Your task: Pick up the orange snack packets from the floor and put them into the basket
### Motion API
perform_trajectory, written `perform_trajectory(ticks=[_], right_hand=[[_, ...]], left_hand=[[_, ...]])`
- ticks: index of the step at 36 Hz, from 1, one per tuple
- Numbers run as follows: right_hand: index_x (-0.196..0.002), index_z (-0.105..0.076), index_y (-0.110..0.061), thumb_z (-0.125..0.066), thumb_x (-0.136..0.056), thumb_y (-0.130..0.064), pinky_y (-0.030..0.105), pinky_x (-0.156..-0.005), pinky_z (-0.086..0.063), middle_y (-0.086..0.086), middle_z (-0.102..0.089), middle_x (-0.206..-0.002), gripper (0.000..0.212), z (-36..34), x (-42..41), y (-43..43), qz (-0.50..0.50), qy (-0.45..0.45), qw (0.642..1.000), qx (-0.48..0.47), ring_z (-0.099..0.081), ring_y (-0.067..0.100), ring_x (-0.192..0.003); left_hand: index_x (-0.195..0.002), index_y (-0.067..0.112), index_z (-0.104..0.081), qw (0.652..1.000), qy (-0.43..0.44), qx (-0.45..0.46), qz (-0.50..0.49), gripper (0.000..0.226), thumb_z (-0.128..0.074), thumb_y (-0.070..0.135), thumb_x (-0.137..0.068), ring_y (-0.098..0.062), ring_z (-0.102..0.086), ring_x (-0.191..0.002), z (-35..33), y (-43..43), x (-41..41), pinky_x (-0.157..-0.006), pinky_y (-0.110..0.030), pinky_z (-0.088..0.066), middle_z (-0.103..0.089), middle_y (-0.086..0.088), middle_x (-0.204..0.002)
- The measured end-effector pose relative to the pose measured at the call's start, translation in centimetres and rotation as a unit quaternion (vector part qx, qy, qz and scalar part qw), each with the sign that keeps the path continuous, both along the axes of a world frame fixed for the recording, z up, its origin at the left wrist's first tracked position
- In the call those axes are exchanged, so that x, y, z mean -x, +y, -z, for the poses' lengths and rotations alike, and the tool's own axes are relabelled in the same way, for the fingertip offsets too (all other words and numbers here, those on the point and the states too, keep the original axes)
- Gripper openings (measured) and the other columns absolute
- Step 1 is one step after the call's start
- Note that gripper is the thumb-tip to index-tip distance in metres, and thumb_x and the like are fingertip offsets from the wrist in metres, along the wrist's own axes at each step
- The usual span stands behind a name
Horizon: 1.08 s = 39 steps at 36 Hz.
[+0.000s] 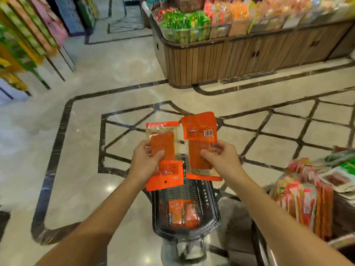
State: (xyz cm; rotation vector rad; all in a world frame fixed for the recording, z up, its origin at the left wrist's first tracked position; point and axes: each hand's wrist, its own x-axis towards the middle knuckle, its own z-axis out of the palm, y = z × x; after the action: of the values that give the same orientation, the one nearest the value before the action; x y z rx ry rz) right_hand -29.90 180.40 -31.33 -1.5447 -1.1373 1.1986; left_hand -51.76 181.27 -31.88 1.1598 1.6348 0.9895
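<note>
My left hand (147, 162) grips an orange snack packet (163, 143), and a second orange packet (168, 175) hangs below it from the same hand. My right hand (221, 160) grips another orange packet (199, 162), with one more packet (199, 127) fanned above it showing a barcode. Both hands hold these packets above the far end of a black plastic basket (211, 217). Inside the basket lie two orange packets (183, 211) side by side. The packets in my hands hide the basket's far rim.
A wooden display island (240, 56) heaped with coloured snack bags stands ahead on the right. Shelves of packaged goods (25, 39) line the left. A low rack of hanging snack packs (311, 192) sits close at my right. Glossy marble floor (80, 141) spreads between them.
</note>
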Motion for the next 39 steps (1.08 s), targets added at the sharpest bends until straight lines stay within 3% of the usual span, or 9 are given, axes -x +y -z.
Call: perform_trajectory(ticks=[5,10,15,20,26,29,31,34,39], right_hand=[[-0.098,-0.069,-0.01,-0.069,-0.085,-0.003,0.015,-0.053,-0.05,-0.001,-0.071,-0.079,0.015,11.1,0.0,5.2,0.009,-0.018,0.996,0.087,-0.064,-0.002,-0.056],[-0.095,-0.072,-0.015,-0.073,-0.081,-0.017,0.044,-0.081,-0.06,0.005,-0.077,-0.09,0.014,26.1,-0.2,7.6,0.005,-0.037,0.981,0.193,-0.074,0.021,-0.084],[-0.095,-0.069,-0.01,-0.067,-0.085,0.005,0.025,-0.065,-0.058,0.006,-0.073,-0.085,0.018,41.1,0.3,8.3,0.01,-0.032,0.96,0.278,-0.067,0.017,-0.071],[-0.071,-0.063,-0.023,-0.07,-0.083,0.001,0.032,-0.078,-0.053,-0.01,-0.068,-0.075,0.028,56.6,0.3,7.9,-0.002,-0.071,0.938,0.338,-0.065,0.013,-0.073],[-0.078,-0.071,-0.016,-0.072,-0.077,-0.009,0.05,-0.085,-0.058,0.013,-0.077,-0.093,0.007,73.7,0.9,5.3,-0.026,-0.096,0.903,0.418,-0.073,0.03,-0.089],[-0.095,-0.074,-0.009,-0.071,-0.079,-0.005,0.051,-0.084,-0.058,0.018,-0.076,-0.097,0.017,76.9,2.0,4.7,-0.008,-0.116,0.885,0.451,-0.072,0.035,-0.092],[-0.109,-0.071,-0.007,-0.068,-0.084,-0.005,0.039,-0.084,-0.057,0.018,-0.073,-0.106,0.025,78.1,2.4,4.3,-0.027,-0.118,0.875,0.469,-0.07,0.034,-0.097],[-0.118,-0.061,-0.01,-0.062,-0.092,-0.01,0.017,-0.056,-0.045,0.01,-0.066,-0.104,0.027,79.1,2.2,3.8,-0.042,-0.121,0.864,0.487,-0.064,0.025,-0.086],[-0.12,-0.06,-0.008,-0.066,-0.086,-0.013,0.028,-0.087,-0.047,0.011,-0.069,-0.117,0.035,76.6,1.7,5.3,-0.07,-0.197,0.856,0.474,-0.064,0.028,-0.109]], left_hand=[[-0.111,0.026,-0.058,0.998,0.006,0.066,0.003,0.032,-0.065,0.005,-0.087,-0.022,-0.068,-0.102,11.8,5.2,0.2,-0.088,-0.04,-0.056,-0.07,-0.004,-0.108],[-0.112,0.017,-0.057,0.991,0.076,0.106,-0.008,0.031,-0.064,0.004,-0.085,-0.026,-0.066,-0.092,26.8,6.7,-0.2,-0.087,-0.045,-0.053,-0.068,-0.01,-0.102],[-0.106,0.013,-0.057,0.973,0.085,0.214,-0.035,0.024,-0.061,0.013,-0.083,-0.027,-0.067,-0.093,42.6,5.7,-1.6,-0.09,-0.047,-0.053,-0.069,-0.008,-0.1],[-0.11,0.009,-0.057,0.95,0.104,0.29,-0.06,0.025,-0.059,0.002,-0.086,-0.025,-0.065,-0.093,57.1,5.7,-3.3,-0.091,-0.035,-0.049,-0.067,-0.005,-0.097],[-0.106,0.012,-0.064,0.92,0.131,0.358,-0.087,0.027,-0.058,0.005,-0.081,-0.026,-0.065,-0.09,71.4,4.4,-4.1,-0.083,-0.031,-0.05,-0.067,-0.005,-0.092],[-0.108,0.008,-0.063,0.923,0.116,0.361,-0.069,0.034,-0.055,0.01,-0.075,-0.025,-0.066,-0.092,76.4,3.6,-4.1,-0.09,-0.036,-0.053,-0.07,-0.007,-0.098],[-0.112,0.005,-0.063,0.919,0.114,0.373,-0.051,0.032,-0.056,0.005,-0.08,-0.019,-0.064,-0.094,79.0,2.7,-3.5,-0.09,-0.033,-0.051,-0.069,-0.003,-0.101],[-0.112,0.014,-0.065,0.917,0.127,0.377,-0.033,0.042,-0.053,0.02,-0.073,-0.021,-0.068,-0.098,81.5,1.5,-2.7,-0.093,-0.04,-0.054,-0.072,-0.003,-0.105],[-0.125,0.012,-0.054,0.893,0.157,0.418,-0.048,0.038,-0.054,0.011,-0.086,-0.03,-0.061,-0.11,76.6,3.5,-3.6,-0.094,-0.034,-0.046,-0.066,-0.012,-0.118]])
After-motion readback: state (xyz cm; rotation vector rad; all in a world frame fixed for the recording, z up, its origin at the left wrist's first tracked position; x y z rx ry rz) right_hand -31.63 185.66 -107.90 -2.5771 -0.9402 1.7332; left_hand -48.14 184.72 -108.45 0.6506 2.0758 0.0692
